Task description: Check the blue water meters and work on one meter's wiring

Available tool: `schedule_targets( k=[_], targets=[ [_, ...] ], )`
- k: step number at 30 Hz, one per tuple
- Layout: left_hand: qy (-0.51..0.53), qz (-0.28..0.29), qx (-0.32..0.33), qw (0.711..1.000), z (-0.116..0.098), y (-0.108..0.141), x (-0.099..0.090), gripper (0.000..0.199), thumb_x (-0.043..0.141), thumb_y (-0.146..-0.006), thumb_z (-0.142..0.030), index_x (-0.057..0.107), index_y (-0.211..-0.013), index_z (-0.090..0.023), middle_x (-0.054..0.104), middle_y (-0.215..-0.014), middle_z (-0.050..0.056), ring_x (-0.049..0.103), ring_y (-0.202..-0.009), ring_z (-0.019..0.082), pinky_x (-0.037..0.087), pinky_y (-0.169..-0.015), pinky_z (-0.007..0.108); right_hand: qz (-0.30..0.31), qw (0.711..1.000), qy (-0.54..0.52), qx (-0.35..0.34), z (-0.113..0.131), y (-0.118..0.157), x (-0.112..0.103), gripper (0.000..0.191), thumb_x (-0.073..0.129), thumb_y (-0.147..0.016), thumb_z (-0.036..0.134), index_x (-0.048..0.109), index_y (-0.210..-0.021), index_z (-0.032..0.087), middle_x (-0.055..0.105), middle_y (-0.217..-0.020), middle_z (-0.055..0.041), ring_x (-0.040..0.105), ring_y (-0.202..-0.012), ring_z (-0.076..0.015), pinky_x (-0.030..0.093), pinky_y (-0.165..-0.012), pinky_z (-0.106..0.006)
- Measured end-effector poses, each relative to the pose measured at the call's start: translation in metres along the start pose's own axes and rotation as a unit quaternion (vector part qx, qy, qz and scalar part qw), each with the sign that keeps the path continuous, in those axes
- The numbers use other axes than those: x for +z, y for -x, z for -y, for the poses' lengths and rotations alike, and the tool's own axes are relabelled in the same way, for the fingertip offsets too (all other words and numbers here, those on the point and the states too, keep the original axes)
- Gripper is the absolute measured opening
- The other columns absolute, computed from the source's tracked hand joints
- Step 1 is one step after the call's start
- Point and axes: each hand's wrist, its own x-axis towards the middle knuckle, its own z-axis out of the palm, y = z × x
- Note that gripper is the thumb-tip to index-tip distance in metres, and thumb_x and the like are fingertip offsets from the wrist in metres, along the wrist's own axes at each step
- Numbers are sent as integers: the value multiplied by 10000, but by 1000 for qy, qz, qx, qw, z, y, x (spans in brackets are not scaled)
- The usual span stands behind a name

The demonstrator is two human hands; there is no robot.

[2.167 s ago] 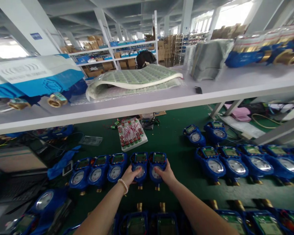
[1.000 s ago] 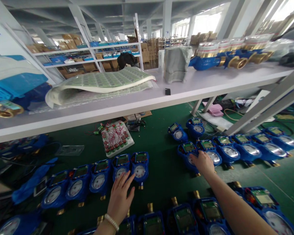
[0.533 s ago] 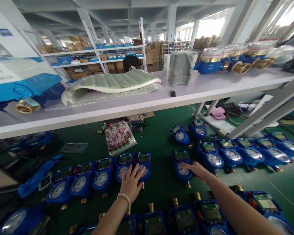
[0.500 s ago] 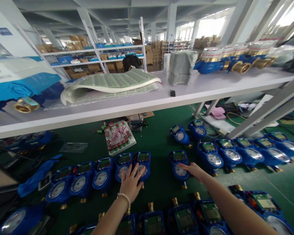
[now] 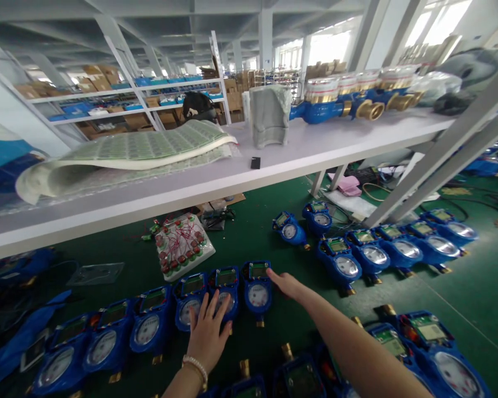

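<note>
Blue meter [image 5: 257,293] lies just left of the nearer right hand's [image 5: 287,285] fingers, long axis toward the person; whether they grip is hidden. Left hand's [image 5: 208,334] fingers spread wide over neighbouring meters [image 5: 224,278].

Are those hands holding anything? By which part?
No clear grip: the right hand touches a blue meter at its upper right edge; the left hand overlies two others.

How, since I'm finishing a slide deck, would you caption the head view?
Right hand at one blue meter, left hand spread over the two meters beside it.
</note>
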Motion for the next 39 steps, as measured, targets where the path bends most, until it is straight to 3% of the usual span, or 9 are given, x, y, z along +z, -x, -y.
schedule_targets(
  k=[5, 9, 14, 18, 22, 27, 30, 35, 39],
  targets=[
    [-2, -16, 138, 990, -40, -4, 6, 661, 401, -856, -137, 211, -1461, -324, 238, -1546, -4, 207, -1417, 259, 171, -1133, 585, -207, 972, 96, -58, 50, -37, -75, 368, 508, -922, 382, 509, -1234, 187, 469, -1326, -105, 492, -1165, -250, 414, -982, -483],
    [-17, 28, 174, 984, -61, -10, 13, 873, 471, -752, -38, 99, -1467, -372, 158, -1566, 11, 198, -1413, 301, 244, -1098, 613, -243, 957, 142, -72, 75, -64, -101, 420, 558, -896, 363, 486, -1265, 176, 443, -1354, -106, 459, -1209, -278, 392, -996, -524],
    [-24, 54, 161, 985, -60, -13, 12, 914, 437, -739, 13, 59, -1463, -396, 124, -1571, 7, 166, -1420, 285, 199, -1112, 610, -219, 961, 162, -54, 68, -81, -102, 398, 563, -895, 353, 502, -1244, 170, 475, -1319, -105, 493, -1172, -266, 423, -970, -506],
    [-21, 66, 157, 985, -61, -14, 6, 901, 431, -729, 28, 118, -1460, -396, 151, -1568, 2, 190, -1416, 283, 182, -1115, 609, -178, 971, 154, -41, 52, -75, -97, 385, 572, -891, 334, 511, -1233, 168, 481, -1312, -104, 494, -1170, -263, 424, -971, -500],
    [-20, 62, 161, 985, -63, -15, 4, 882, 439, -720, 17, 167, -1456, -384, 177, -1563, 4, 199, -1416, 281, 162, -1115, 618, -97, 989, 107, -20, 24, -43, -88, 387, 572, -893, 328, 504, -1239, 168, 501, -1285, -102, 524, -1132, -252, 458, -939, -480],
    [-12, 64, 163, 984, -61, -16, 2, 858, 455, -734, -4, 181, -1453, -383, 177, -1562, 6, 206, -1415, 271, 159, -1117, 614, 56, 998, 17, -24, -22, 10, -65, 404, 570, -898, 333, 488, -1257, 166, 564, -1198, -96, 601, -1003, -213, 529, -839, -423],
    [-11, 63, 161, 985, -63, -16, 0, 847, 445, -737, 0, 196, -1451, -381, 186, -1560, 3, 211, -1415, 259, 147, -1126, 596, 80, 996, -11, -42, -37, 28, -48, 392, 572, -898, 326, 498, -1247, 163, 579, -1178, -91, 610, -982, -205, 534, -830, -412],
    [-14, 63, 154, 986, -67, -14, 0, 819, 429, -742, -3, 228, -1446, -370, 195, -1556, 11, 211, -1413, 262, 136, -1123, 600, -35, 997, -8, -66, -37, 35, -47, 336, 565, -899, 355, 556, -1162, 146, 586, -1165, -87, 595, -1014, -212, 503, -874, -433],
    [-14, 66, 151, 986, -65, -15, 1, 796, 427, -766, -38, 202, -1451, -376, 195, -1555, 13, 212, -1411, 262, 154, -1116, 610, -216, 974, 7, -72, -38, 39, -99, 334, 529, -913, 376, 550, -1178, 174, 510, -1285, -95, 514, -1144, -242, 432, -968, -471]
  ],
)
